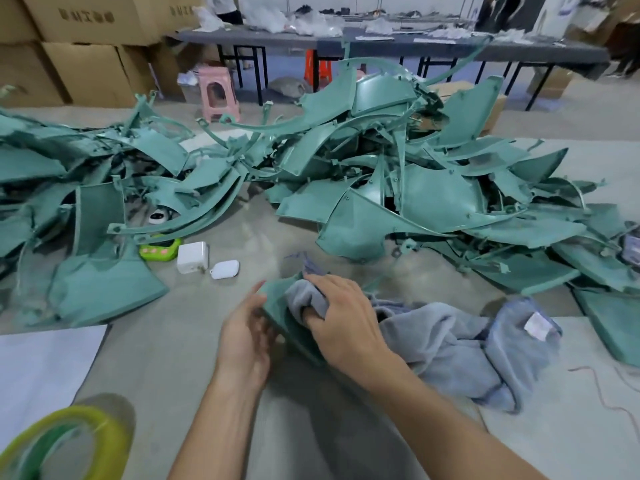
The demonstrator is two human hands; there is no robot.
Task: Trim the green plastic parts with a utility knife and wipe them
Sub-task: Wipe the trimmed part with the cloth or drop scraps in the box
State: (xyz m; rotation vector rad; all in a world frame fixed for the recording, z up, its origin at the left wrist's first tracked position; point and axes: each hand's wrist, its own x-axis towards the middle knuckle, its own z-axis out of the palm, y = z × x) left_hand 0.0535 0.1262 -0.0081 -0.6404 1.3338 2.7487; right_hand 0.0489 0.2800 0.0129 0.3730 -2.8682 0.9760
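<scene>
**Wiping a green plastic part with a grey cloth**

We look down from head height at two bare hands working over a grey table (166,358). The left hand (247,332) grasps a green part (277,318) by its left edge, with the fingers curled against the rim. The part sits tilted between the two hands.

The right hand (341,318) bunches a grey cloth (450,344) against the face of the part. Its fingers are bent and dug into the fabric, gripping it, and the fingertips point towards the left hand. The rest of the cloth trails away to the right of those fingers and lies crumpled on the table. A white label (536,325) shows near its far end.

Beyond the fingertips of both hands lies a big heap of green parts (381,174). It is made of curved panels and thin strips tangled together, and it spreads across the table to both sides.

Just beyond the left-hand fingers, a little to their left, sit a white charger block (192,257) and a small white case (225,269) beside it. A bright green gadget (160,249) lies partly under the heap.

Nearer to us than the left hand, off to its left, we see a blurred roll of yellow-green tape (65,441) and a white sheet (41,365). Far past the heap stand a pink stool (218,93), cardboard boxes (86,39) and a long dark bench (381,45).
</scene>
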